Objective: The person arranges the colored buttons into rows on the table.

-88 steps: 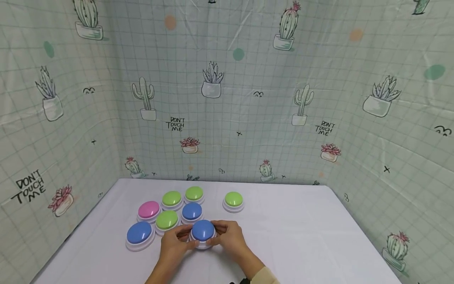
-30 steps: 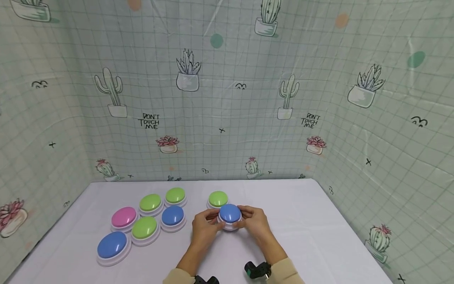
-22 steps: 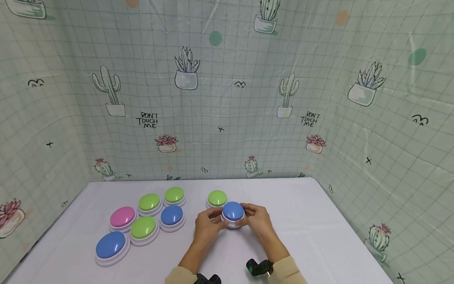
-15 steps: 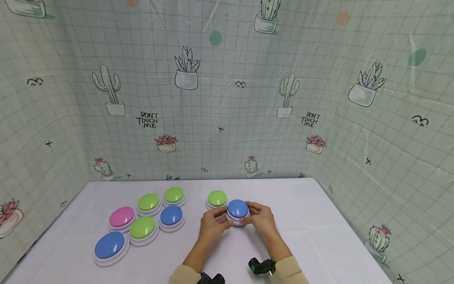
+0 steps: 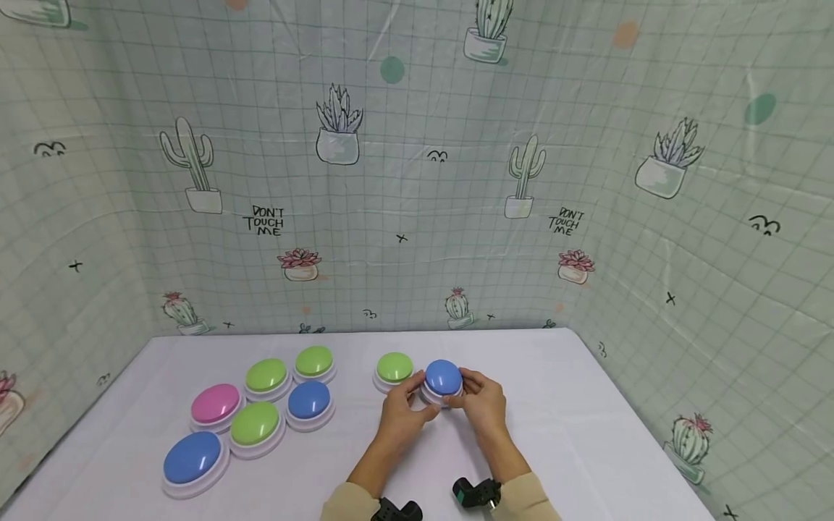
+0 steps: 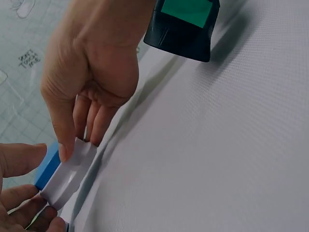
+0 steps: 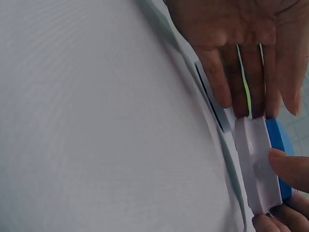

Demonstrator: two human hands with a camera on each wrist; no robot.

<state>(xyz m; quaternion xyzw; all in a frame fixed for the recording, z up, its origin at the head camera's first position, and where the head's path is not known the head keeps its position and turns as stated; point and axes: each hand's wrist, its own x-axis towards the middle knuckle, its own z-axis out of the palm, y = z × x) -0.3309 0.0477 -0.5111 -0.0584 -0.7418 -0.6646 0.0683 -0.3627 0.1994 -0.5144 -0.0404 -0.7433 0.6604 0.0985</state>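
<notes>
shifted rightward since the earlier frame, the blue button (image 5: pixel 443 377) we observe lies just right of the lone green button (image 5: pixel 394 367), nearer the right hand (image 5: pixel 483 407), which pinches it, while the left hand (image 5: pixel 400 420) opposite touches it, fingers straight, thumb clear.

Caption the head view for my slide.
Right hand pinching a blue push button, left hand close by, with a green push button alongside.
</notes>
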